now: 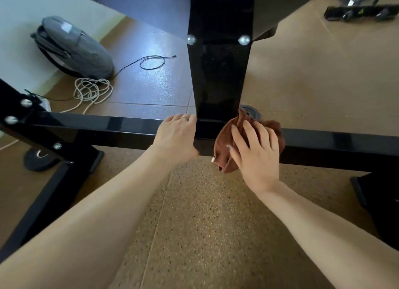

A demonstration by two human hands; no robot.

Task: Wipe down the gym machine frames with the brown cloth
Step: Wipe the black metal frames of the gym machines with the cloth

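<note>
A glossy black machine frame fills the view: a horizontal bar (112, 129) crosses low over the floor, and an upright post (219, 73) rises from its middle. My right hand (255, 152) presses the bunched brown cloth (226, 137) onto the bar just right of the post's base, fingers spread over it. My left hand (176, 135) rests on the bar on the post's left side, fingers lying over its top edge and thumb down the near face. The cloth's lower corner hangs below the bar.
A grey backpack (73, 49) leans on the wall at the back left, with a coiled white rope (92, 91) and a thin black cable (151, 62) on the floor. Another black frame leg (49, 181) angles down at the left. Dark equipment (358, 10) lies far right.
</note>
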